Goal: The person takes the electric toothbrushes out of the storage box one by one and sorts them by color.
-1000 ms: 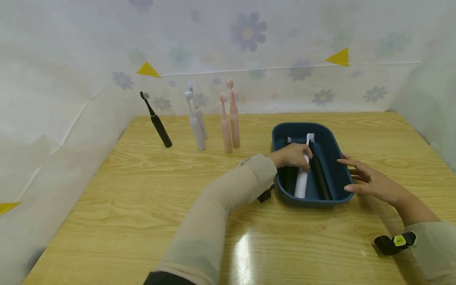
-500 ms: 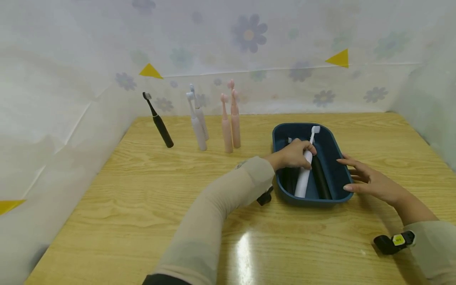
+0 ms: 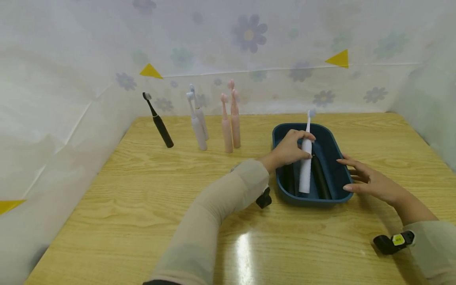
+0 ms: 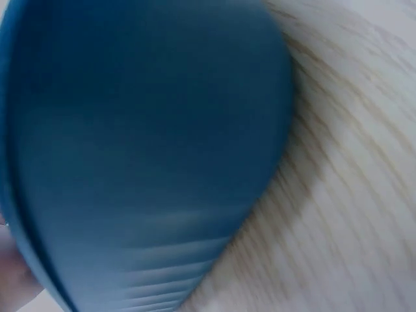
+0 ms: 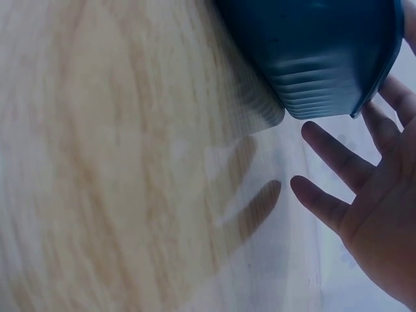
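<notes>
My left hand (image 3: 290,148) pinches a white electric toothbrush (image 3: 305,170) by its handle, inside a blue bin (image 3: 333,200). The brush stands nearly upright in view, its head above the bin's far rim. A black toothbrush (image 3: 322,180) leans in the bin to its right; another dark handle (image 3: 289,180) lies to its left, partly hidden by my left hand. Fingers spread, my right hand (image 3: 374,180) touches the bin's right side. The right wrist view shows straight fingers (image 5: 341,156) by the bin wall (image 5: 318,71). Only the bin's outside (image 4: 149,149) fills the left wrist view.
To the left on the wooden table (image 3: 142,198) stand a black toothbrush (image 3: 162,128), two white ones, the nearer white toothbrush (image 3: 198,132) in front, and two pink ones, including a pink toothbrush (image 3: 227,134). A flowered sheet (image 3: 278,91) hangs behind the table.
My left hand has raised the white toothbrush from lying in the bin, and its head has moved up past the far rim. My right hand has stayed at the bin's side.
</notes>
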{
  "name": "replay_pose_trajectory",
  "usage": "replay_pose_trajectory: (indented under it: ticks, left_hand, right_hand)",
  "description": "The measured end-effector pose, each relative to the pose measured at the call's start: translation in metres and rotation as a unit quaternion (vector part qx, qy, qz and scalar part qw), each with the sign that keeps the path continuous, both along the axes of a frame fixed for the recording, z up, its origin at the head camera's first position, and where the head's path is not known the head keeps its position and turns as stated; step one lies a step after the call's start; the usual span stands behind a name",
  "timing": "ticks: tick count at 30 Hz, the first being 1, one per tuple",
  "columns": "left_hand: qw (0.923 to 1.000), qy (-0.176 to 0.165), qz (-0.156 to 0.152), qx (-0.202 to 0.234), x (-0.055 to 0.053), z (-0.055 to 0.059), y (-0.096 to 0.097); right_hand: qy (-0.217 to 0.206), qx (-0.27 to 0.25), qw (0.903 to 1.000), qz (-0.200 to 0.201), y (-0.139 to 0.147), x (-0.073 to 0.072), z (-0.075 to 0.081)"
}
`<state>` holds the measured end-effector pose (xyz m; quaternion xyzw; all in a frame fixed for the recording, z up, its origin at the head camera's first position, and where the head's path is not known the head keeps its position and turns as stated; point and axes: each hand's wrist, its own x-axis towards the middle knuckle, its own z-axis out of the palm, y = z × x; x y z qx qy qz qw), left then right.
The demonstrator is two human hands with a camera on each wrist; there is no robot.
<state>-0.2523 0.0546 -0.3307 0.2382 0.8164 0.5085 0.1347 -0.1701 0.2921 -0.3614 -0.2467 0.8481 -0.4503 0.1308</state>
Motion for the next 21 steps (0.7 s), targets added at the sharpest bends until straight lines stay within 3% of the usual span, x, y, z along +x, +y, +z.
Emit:
replay_pose_trajectory:
  ticks: [6,14,21]
  left_hand:
    - [0.9976,-0.031,0.011,0.061,0.005,0.013,-0.006]
    - [0.9954,-0.030,0.017,0.090,0.026,0.047,-0.023]
    - [0.9926,-0.001,0.017,0.120,0.025,0.048,-0.039]
  right_hand:
    - [0.023,0.012,0.9997,0.003,0.001,0.000,-0.001]
    - [0.027,-0.001,0.9996,0.003,0.002,-0.001,-0.004]
    - [0.026,0.007,0.9996,-0.005,0.002,0.000,-0.004]
